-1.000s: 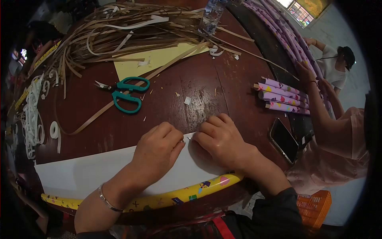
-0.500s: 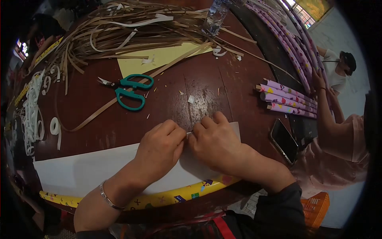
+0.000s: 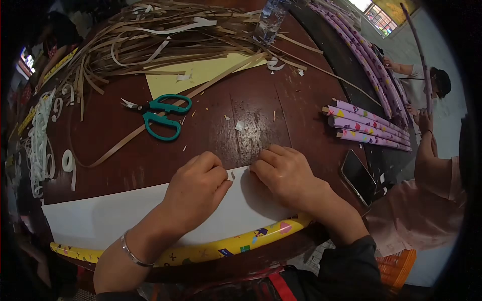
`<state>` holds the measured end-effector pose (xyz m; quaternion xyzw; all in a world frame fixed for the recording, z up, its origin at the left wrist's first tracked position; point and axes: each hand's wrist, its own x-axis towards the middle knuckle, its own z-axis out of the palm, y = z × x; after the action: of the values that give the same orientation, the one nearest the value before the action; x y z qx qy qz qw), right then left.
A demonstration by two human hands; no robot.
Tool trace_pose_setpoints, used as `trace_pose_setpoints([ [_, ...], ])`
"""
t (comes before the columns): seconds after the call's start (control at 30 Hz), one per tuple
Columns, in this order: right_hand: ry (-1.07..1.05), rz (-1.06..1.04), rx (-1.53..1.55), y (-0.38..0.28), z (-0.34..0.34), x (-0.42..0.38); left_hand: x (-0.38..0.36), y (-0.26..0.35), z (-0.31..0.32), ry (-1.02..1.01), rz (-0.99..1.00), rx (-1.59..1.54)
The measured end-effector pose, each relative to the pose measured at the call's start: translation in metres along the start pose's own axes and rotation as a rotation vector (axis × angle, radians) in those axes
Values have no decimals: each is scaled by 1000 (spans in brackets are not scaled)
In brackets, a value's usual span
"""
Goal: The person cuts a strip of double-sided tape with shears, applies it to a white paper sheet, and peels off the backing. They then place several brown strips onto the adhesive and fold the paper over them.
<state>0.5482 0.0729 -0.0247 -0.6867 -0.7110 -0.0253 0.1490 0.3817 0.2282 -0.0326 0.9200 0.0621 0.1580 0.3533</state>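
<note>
— Shifted: left hand (image 3: pixel 198 183) and right hand (image 3: pixel 286 173), close together half a second ago, now farther apart. Grip?
— Cannot tell; fingers curled, fingertips mostly hidden, at the far edge of one white sheet (image 3: pixel 125 210), 8 o'clock to centre.
— Adjoining?
— Yellow patterned roll (image 3: pixel 221 252), one, near edge, 6 to 8 o'clock. Teal-handled scissors (image 3: pixel 150 106), 10 o'clock.

Left hand (image 3: pixel 197 181), right hand (image 3: pixel 282 172) seemingly pinching.

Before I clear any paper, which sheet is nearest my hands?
The white sheet, with your left hand and right hand at its far edge; the yellow sheet lies farther off, partly under brown strips.
</note>
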Motion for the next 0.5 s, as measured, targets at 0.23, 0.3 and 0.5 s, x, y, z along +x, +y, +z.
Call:
trace_pose_setpoints([
  [0.23, 60, -16, 30, 5, 4, -7, -5, 0, 1, -40, 118, 225],
  [0.3, 90, -20, 28, 5, 6, -8, -6, 2, 0, -58, 135, 262],
  [0.5, 142, -38, 30, 6, 10, -8, -8, 8, -2, -119, 202, 342],
])
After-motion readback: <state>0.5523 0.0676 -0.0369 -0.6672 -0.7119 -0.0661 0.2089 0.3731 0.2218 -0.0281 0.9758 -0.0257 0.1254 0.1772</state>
